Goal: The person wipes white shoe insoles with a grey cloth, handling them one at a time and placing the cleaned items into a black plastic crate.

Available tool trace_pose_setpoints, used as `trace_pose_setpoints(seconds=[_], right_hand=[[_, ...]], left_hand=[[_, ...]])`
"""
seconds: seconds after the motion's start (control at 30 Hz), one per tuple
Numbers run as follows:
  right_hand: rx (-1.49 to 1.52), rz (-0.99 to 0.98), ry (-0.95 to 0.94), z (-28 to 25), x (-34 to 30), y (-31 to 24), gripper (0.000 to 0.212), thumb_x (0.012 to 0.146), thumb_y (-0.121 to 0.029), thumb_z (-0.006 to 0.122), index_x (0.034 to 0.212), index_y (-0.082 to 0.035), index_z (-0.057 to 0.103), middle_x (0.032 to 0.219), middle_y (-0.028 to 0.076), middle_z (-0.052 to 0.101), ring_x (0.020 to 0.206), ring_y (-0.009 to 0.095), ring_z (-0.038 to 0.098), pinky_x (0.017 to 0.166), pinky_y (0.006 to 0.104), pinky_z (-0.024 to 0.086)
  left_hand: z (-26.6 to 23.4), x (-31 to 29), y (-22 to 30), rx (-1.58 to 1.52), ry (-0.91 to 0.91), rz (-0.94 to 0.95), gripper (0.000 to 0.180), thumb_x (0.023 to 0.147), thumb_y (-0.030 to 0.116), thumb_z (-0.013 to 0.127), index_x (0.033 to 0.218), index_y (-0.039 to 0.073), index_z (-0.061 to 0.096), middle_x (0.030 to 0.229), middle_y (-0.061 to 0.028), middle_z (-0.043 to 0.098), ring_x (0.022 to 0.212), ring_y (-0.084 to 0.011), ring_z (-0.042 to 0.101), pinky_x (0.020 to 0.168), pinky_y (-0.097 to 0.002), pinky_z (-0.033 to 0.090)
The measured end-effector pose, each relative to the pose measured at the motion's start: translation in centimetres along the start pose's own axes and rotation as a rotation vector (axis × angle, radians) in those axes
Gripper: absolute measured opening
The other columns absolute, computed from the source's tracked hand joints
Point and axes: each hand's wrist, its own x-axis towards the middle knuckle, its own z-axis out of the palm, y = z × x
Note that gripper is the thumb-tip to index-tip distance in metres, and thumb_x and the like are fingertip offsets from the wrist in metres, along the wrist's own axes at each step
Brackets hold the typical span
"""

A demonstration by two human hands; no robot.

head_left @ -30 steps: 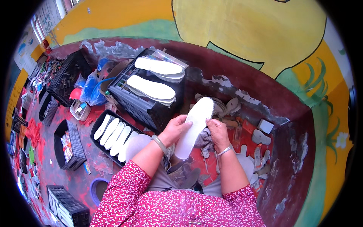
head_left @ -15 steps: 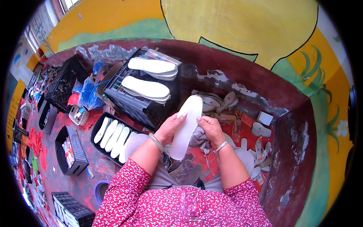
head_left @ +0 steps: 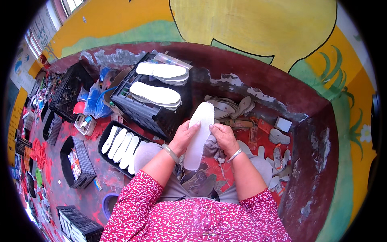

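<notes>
While both hands pinch it, the white insole (head_left: 198,135) stands upright above the lap: left hand (head_left: 183,137) and right hand (head_left: 223,136) closed on opposite edges. Looks light, thin, bendy; edge grip mid-length suits.

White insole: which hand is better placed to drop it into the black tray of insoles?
Probably left. The left hand grips the white insole on the side toward the black tray; the right hand would have to cross over.
</notes>
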Motion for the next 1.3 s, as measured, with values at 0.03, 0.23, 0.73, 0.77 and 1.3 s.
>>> trace_pose_setpoints(seconds=[0.03,0.23,0.73,0.77,1.3], right_hand=[[0.148,0.081,-0.020,0.0,-0.3,-0.8,0.025,0.091,-0.023,0.054,0.085,0.000,0.062,0.069,-0.003,0.057,0.063,0.004,0.051,0.058,0.0206,0.043],[0.869,0.118,0.258,-4.3,0.5,-2.7,0.025,0.093,-0.022,0.048,0.094,0.000,0.060,0.088,0.011,0.065,0.079,0.022,0.063,0.076,0.0335,0.051],[0.569,0.017,0.023,-1.4,-0.2,-3.7,0.024,0.087,-0.011,0.059,0.107,0.002,0.059,0.091,0.004,0.063,0.080,0.011,0.060,0.074,0.0247,0.049],[0.545,0.030,0.021,-1.5,-0.1,-3.8,0.023,0.087,-0.012,0.059,0.105,0.002,0.059,0.090,0.004,0.063,0.079,0.010,0.059,0.073,0.0243,0.048],[0.507,-0.009,0.036,-0.3,-0.4,-4.1,0.020,0.088,-0.016,0.059,0.100,0.000,0.061,0.088,0.001,0.062,0.077,0.006,0.056,0.071,0.0210,0.046]], left_hand=[[0.0,0.0,-0.1,-0.004,0.004,0.008,0.031,0.091,0.026,0.054,0.112,0.002,0.053,0.094,-0.0050,0.062,0.081,-0.0125,0.061,0.070,-0.0282,0.051],[0.1,-0.5,0.8,-0.025,-0.070,-0.016,0.028,0.091,0.022,0.054,0.110,0.002,0.053,0.093,-0.0045,0.062,0.077,-0.0109,0.060,0.067,-0.0264,0.050],[0.1,-0.5,-1.6,0.581,-0.096,0.285,0.024,0.089,0.011,0.052,0.107,-0.003,0.058,0.090,-0.0063,0.063,0.082,-0.0098,0.057,0.075,-0.0255,0.046],[0.2,-0.7,-1.3,0.587,-0.112,0.263,0.023,0.090,0.011,0.052,0.108,-0.003,0.058,0.090,-0.0044,0.063,0.083,-0.0086,0.056,0.075,-0.0245,0.046],[0.6,-1.1,-2.0,0.204,-0.067,0.216,0.023,0.092,0.012,0.052,0.110,-0.002,0.057,0.096,0.0000,0.060,0.085,-0.0062,0.053,0.076,-0.0219,0.043]])
